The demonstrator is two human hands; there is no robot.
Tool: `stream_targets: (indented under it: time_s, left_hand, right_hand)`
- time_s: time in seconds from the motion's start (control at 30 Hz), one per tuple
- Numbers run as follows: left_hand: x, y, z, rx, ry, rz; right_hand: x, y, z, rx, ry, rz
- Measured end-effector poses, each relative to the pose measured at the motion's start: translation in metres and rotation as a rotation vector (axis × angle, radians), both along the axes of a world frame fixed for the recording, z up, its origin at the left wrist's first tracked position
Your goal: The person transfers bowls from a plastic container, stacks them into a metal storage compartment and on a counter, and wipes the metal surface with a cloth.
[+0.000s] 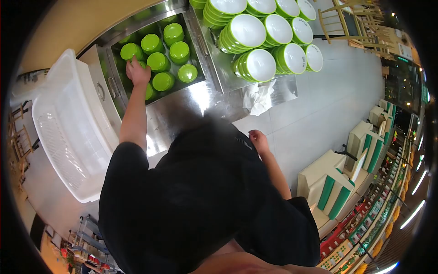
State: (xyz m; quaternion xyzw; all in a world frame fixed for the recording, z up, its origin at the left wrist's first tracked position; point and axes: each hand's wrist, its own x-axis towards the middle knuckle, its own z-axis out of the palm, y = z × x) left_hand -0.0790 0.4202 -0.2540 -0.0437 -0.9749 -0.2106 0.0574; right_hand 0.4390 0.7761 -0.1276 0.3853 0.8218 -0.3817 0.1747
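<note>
My left hand (138,72) reaches into a metal drawer-like compartment (199,42), with its fingers closed at the edge of a green bowl (130,51) in the far left stack. Several other upside-down green stacks (160,61) stand in rows around it, their round bases facing up. The hand partly hides the stacks just below it. My right hand (260,141) hangs beside my body, away from the counter. Its fingers are loosely bent and apart, and I see nothing in them.
Stacks of green bowls with white insides (247,31) lie tilted on the steel counter (230,75) to the right. Crumpled white paper (258,97) lies at its near edge. A large white plastic basket (68,114) stands at left. Booth seats (319,182) line the right side.
</note>
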Motion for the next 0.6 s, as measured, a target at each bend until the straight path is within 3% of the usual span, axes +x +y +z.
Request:
stream_targets:
  time_s: [0.03, 0.1, 0.17, 0.23, 0.27, 0.33, 0.37, 0.43, 0.57, 0.6]
  left_hand:
    - [0.013, 0.008, 0.010, 0.011, 0.001, 0.008]
    - [0.040, 0.024, 0.034, 0.295, 0.165, 0.046]
    - [0.082, 0.043, 0.064, 0.328, 0.189, 0.050]
    - [0.124, 0.057, 0.086, 0.426, 0.111, -0.177]
    - [0.143, 0.064, 0.095, 0.430, 0.119, -0.162]
    - [0.177, 0.075, 0.113, 0.595, -0.116, -0.356]
    - [0.190, 0.078, 0.116, 0.599, -0.101, -0.345]
    - [0.213, 0.085, 0.117, 0.645, -0.319, -0.425]
    - [0.233, 0.099, 0.129, 0.657, -0.508, -0.385]
    - [0.235, 0.101, 0.134, 0.657, -0.516, -0.433]
  right_hand:
    - [-0.008, 0.005, -0.001, 0.017, 0.033, 0.037]
    - [-0.025, 0.013, -0.001, 0.049, 0.096, 0.071]
    - [-0.050, 0.022, 0.005, 0.074, 0.161, 0.111]
    - [-0.080, 0.029, 0.020, 0.109, 0.264, 0.131]
    - [-0.096, 0.031, 0.031, 0.112, 0.269, 0.147]
    - [-0.128, 0.034, 0.057, 0.098, 0.512, 0.066]
    - [-0.142, 0.039, 0.067, 0.100, 0.523, 0.082]
    - [-0.168, 0.043, 0.090, 0.143, 0.826, 0.060]
    - [-0.204, 0.044, 0.135, 0.144, 0.892, 0.101]
    - [-0.209, 0.049, 0.133, 0.234, 0.727, 0.207]
